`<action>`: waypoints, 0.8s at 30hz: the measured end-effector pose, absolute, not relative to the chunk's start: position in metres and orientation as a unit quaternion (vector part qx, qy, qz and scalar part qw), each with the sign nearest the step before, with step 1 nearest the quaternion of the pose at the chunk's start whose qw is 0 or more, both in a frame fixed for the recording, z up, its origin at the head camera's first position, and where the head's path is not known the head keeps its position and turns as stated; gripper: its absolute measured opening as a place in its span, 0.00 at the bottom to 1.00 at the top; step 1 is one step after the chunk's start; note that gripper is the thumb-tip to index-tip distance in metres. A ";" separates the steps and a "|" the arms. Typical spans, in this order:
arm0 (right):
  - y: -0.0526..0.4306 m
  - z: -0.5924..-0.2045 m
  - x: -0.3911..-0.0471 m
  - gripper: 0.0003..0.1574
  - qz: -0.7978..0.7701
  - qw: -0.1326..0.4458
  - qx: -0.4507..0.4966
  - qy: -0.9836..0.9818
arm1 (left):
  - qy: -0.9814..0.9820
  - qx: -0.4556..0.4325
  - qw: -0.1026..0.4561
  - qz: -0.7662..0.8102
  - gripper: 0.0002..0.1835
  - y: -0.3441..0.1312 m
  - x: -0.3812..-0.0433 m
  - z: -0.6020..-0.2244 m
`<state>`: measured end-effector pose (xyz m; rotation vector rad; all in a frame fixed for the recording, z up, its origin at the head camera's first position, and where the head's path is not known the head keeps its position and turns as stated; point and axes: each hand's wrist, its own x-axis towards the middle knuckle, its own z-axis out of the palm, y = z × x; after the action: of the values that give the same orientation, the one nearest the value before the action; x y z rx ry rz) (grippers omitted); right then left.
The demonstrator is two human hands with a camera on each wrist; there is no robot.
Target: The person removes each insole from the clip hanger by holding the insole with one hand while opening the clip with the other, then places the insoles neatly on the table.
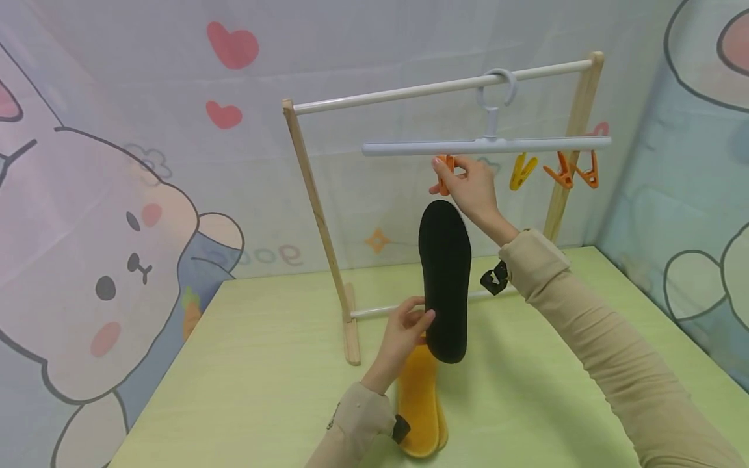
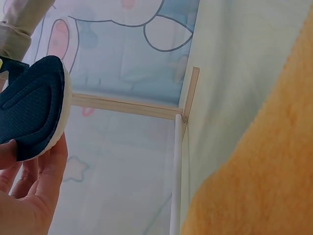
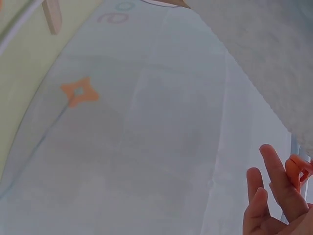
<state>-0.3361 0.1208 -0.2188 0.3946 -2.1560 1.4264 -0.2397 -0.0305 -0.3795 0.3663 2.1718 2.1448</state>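
My left hand (image 1: 404, 335) holds a black insole (image 1: 446, 279) by the edge of its lower part, upright in the air. In the left wrist view the insole (image 2: 36, 107) looks dark blue with a pale rim, between thumb and fingers. My right hand (image 1: 473, 192) pinches an orange clothespin (image 1: 446, 175) just under the bar of a white hanger (image 1: 421, 148). The insole's top end is just below this clothespin. In the right wrist view, part of the clothespin (image 3: 294, 171) shows beside the fingers. Yellow-orange insoles (image 1: 418, 403) lie on the table, beneath the left hand.
A wooden stand with a white rail (image 1: 386, 96) carries the hanger. A yellow clothespin (image 1: 521, 171) and two orange clothespins (image 1: 562, 171) hang at the bar's right part. The stand's left foot (image 1: 351, 335) rests on the green table (image 1: 246, 370). A cartoon-printed cloth (image 1: 351, 39) hangs behind.
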 end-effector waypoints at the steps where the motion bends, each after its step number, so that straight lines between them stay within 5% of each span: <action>1: 0.121 -0.219 -0.336 0.23 0.526 0.259 0.145 -0.797 | 0.707 0.119 0.034 0.696 0.15 -0.031 -0.237 -0.377; 24: 0.120 -0.233 -0.341 0.27 0.505 0.251 0.133 -0.815 | 0.704 0.095 0.046 0.702 0.18 -0.045 -0.246 -0.402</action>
<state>-0.3414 0.1201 -0.2334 0.3606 -2.2190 1.3737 -0.2459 -0.0454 -0.4023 0.2912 2.1485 2.1435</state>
